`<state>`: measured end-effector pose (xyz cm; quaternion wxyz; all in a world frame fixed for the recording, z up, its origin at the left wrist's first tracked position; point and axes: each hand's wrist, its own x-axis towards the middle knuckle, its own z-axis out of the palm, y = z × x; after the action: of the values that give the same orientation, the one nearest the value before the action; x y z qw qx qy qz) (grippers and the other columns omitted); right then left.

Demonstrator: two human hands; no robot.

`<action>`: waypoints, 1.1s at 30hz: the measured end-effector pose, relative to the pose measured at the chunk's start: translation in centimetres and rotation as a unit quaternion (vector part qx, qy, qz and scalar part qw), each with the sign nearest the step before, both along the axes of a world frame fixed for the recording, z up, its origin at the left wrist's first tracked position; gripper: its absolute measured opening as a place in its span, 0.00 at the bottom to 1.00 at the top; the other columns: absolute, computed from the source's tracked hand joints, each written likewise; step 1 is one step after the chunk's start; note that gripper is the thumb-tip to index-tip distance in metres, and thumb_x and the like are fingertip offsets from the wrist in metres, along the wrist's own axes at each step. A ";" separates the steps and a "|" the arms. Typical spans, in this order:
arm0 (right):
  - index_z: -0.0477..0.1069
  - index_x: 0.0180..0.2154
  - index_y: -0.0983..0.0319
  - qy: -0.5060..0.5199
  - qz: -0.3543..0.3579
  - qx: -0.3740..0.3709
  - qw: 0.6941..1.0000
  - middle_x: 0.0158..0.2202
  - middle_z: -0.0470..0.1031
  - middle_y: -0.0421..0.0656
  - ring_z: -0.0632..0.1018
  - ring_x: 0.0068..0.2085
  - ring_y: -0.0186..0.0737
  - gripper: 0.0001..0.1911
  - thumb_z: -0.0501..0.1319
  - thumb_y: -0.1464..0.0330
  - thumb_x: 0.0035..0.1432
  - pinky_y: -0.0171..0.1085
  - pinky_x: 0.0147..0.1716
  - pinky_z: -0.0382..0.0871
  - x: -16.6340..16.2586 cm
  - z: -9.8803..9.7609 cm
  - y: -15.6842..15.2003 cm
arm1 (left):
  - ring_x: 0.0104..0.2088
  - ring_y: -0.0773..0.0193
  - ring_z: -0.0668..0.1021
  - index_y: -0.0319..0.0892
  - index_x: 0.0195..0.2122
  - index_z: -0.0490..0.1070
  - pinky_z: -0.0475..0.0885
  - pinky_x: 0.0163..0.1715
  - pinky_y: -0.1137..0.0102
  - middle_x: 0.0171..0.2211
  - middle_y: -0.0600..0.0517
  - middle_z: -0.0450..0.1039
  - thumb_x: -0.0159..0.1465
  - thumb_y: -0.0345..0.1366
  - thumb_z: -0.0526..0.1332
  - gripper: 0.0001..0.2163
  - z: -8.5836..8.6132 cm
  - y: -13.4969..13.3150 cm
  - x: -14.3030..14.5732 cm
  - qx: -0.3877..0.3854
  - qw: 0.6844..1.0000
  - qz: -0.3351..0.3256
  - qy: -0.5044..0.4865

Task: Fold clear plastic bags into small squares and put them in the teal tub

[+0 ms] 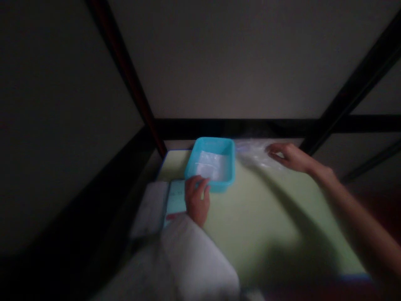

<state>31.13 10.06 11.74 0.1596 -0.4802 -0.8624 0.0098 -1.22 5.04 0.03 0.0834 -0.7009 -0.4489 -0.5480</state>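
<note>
under a dim frame of dark bars, a pale green table top (266,217) fills most of the view, its near right part in shadow. the next largest thing is a white cloth sleeve (194,259) that comes up from the bottom edge and covers the left arm. left of it lies a flat white sheet (150,209), and beside that a light blue card or packet (176,198) with faint marks too blurred to read. at the far side of the table stands a turquoise plastic tub (230,161), open on top, with clear or white plastic bags inside. just right of the tub is a crumpled clear plastic bag (253,152) on the table. the right hand (290,156) rests on that bag with fingers curled down onto it; whether it pinches the film cannot be told. the left hand (197,198) lies on the blue card near the tub's front wall, fingers bent, thumb under the card's edge
</note>
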 end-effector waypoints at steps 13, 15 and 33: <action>0.74 0.37 0.62 0.010 0.006 -0.038 0.999 0.37 0.78 0.48 0.79 0.36 0.45 0.12 0.52 0.68 0.59 0.42 0.37 0.71 2.8 -6.4 -0.3 | 0.46 0.57 0.71 0.42 0.44 0.73 0.69 0.47 0.62 0.41 0.46 0.69 0.64 0.30 0.56 0.09 -1.0 2.3 0.5 -0.039 0.999 0.017 -0.006; 0.74 0.36 0.61 0.006 -0.001 -0.047 0.999 0.36 0.78 0.47 0.78 0.35 0.44 0.12 0.52 0.69 0.58 0.41 0.37 0.71 2.6 -7.3 -0.1 | 0.49 0.57 0.71 0.43 0.45 0.72 0.68 0.49 0.61 0.42 0.46 0.68 0.64 0.31 0.55 0.10 -1.1 2.5 0.5 -0.040 0.999 0.013 -0.007; 0.68 0.51 0.62 -0.068 -0.111 -0.064 0.989 0.53 0.70 0.53 0.70 0.54 0.51 0.20 0.50 0.58 0.64 0.49 0.53 0.60 0.0 -11.9 0.0 | 0.44 0.58 0.73 0.43 0.42 0.72 0.68 0.47 0.63 0.41 0.47 0.72 0.63 0.28 0.55 0.10 -1.5 -0.6 2.3 -0.077 0.984 -0.094 0.134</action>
<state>31.09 10.09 -0.15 0.0693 -0.5816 -0.8104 0.0144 1.11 4.40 -1.47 0.0366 -0.8112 -0.4065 -0.4188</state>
